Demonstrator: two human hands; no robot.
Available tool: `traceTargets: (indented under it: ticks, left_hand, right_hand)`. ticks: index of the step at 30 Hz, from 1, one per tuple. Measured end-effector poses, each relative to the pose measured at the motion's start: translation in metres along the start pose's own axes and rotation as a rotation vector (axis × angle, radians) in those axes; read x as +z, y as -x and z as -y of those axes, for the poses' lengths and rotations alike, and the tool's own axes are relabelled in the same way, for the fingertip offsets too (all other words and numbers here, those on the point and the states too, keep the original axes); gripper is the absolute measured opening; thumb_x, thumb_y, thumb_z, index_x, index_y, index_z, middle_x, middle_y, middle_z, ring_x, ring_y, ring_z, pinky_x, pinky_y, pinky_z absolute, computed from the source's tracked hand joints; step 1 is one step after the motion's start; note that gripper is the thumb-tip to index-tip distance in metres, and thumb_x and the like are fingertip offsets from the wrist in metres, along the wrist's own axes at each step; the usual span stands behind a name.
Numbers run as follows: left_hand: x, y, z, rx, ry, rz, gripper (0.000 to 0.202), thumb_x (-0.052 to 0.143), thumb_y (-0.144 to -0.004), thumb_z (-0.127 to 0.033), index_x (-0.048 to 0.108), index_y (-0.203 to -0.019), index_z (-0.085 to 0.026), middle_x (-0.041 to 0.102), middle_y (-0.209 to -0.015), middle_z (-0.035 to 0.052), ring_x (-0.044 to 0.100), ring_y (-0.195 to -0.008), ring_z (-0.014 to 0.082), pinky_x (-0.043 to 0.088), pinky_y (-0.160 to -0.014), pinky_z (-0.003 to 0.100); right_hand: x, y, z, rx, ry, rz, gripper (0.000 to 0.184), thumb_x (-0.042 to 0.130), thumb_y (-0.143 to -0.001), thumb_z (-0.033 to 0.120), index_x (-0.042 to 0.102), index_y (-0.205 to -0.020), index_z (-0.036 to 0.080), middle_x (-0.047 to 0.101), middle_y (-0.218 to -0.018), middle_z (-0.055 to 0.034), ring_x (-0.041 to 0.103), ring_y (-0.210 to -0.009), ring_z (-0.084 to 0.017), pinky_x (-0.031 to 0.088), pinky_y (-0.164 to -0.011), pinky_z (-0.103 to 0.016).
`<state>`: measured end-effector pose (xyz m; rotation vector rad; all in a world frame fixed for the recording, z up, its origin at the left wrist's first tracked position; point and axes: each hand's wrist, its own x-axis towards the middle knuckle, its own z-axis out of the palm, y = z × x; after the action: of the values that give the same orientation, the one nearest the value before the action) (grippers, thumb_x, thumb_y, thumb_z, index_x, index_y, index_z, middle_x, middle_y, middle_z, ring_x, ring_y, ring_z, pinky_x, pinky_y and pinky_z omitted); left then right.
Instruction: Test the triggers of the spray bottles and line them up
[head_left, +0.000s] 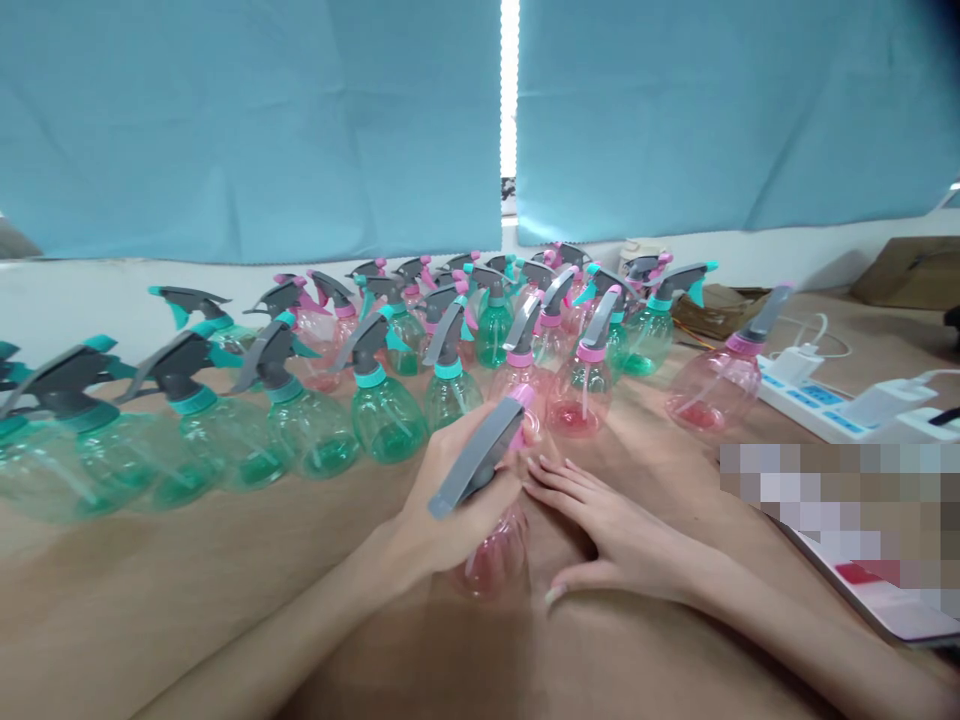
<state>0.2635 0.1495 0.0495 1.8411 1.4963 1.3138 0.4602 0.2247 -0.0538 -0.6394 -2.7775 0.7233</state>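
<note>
My left hand (450,500) is wrapped round the neck of a pink spray bottle (491,555) with a grey trigger head (480,455); the bottle stands on the brown table (225,590) in front of me. My right hand (600,515) lies flat on the table just right of that bottle, fingers stretched out and together, holding nothing. Behind both hands stand several green spray bottles (382,410) and pink spray bottles (581,385) in rows.
One pink bottle (716,380) stands apart at the right. A white power strip (832,405) with plugged chargers and cables lies at the right edge. A blurred flat object (892,600) sits near the right front. Blue curtains (247,130) hang behind; a cardboard box (911,270) sits far right.
</note>
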Motion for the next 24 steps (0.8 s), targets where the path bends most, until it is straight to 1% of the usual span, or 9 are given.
traceTargets:
  ticks: [2,4,9,11,15,19,24]
  left_hand:
    - [-0.0010,-0.0031,0.0057,0.027,-0.003,0.034,0.004,0.049,-0.070,-0.021,0.051,-0.068,-0.025,0.044,-0.063,-0.0029,0.039,-0.056,0.0142,0.039,-0.050,0.026]
    - [-0.0011,-0.0048,0.0093,0.023,0.004,0.040,0.003,0.050,-0.071,-0.024,0.048,-0.068,-0.024,0.043,-0.063,-0.0029,0.037,-0.056,0.0136,0.036,-0.048,0.025]
    - [0.0011,-0.0034,0.0111,0.025,0.028,0.037,0.002,0.049,-0.072,-0.025,0.048,-0.070,-0.025,0.042,-0.064,-0.0035,0.037,-0.055,0.0133,0.036,-0.050,0.026]
    - [0.0018,-0.0030,0.0112,0.034,0.031,0.036,0.002,0.048,-0.071,-0.023,0.049,-0.072,-0.025,0.044,-0.064,-0.0038,0.039,-0.055,0.0138,0.037,-0.051,0.027]
    - [0.0023,-0.0037,0.0123,0.053,0.041,0.041,0.012,0.046,-0.071,-0.020,0.053,-0.079,-0.026,0.048,-0.065,-0.0033,0.043,-0.057,0.0151,0.041,-0.053,0.028]
    - [0.0023,-0.0038,0.0126,0.040,0.023,0.037,0.006,0.047,-0.070,-0.022,0.051,-0.073,-0.025,0.048,-0.063,-0.0030,0.042,-0.056,0.0147,0.039,-0.051,0.027]
    - [0.0021,-0.0028,0.0119,0.068,0.043,0.039,0.006,0.046,-0.071,-0.019,0.046,-0.072,-0.025,0.045,-0.064,-0.0034,0.040,-0.056,0.0141,0.036,-0.049,0.027]
  right_hand:
    - [-0.0005,0.0003,0.0014,0.010,-0.010,-0.013,0.097,0.061,-0.073,0.070,0.027,-0.149,0.021,0.026,-0.154,-0.0129,0.018,-0.143,-0.033,0.019,-0.115,-0.054]
    - [-0.0009,0.0010,0.0033,0.025,-0.005,-0.020,0.091,0.059,-0.077,0.067,0.027,-0.149,0.022,0.028,-0.154,-0.0114,0.019,-0.143,-0.032,0.020,-0.115,-0.053]
    - [-0.0008,0.0028,0.0073,0.046,0.014,-0.029,0.080,0.053,-0.084,0.064,0.030,-0.148,0.023,0.030,-0.153,-0.0100,0.019,-0.143,-0.031,0.020,-0.115,-0.054]
    - [-0.0006,0.0031,0.0079,0.047,0.016,-0.031,0.079,0.052,-0.085,0.064,0.029,-0.148,0.023,0.029,-0.153,-0.0098,0.019,-0.143,-0.031,0.020,-0.115,-0.054]
    - [-0.0013,0.0030,0.0085,0.053,0.030,-0.019,0.081,0.050,-0.085,0.065,0.026,-0.149,0.023,0.029,-0.153,-0.0096,0.018,-0.143,-0.030,0.019,-0.116,-0.053]
    - [-0.0015,0.0029,0.0088,0.046,0.022,-0.031,0.081,0.052,-0.085,0.064,0.025,-0.149,0.023,0.029,-0.153,-0.0094,0.019,-0.143,-0.030,0.019,-0.116,-0.053]
    - [-0.0011,0.0027,0.0085,0.048,0.023,-0.034,0.080,0.051,-0.085,0.064,0.026,-0.149,0.024,0.030,-0.153,-0.0093,0.019,-0.143,-0.030,0.019,-0.116,-0.053]
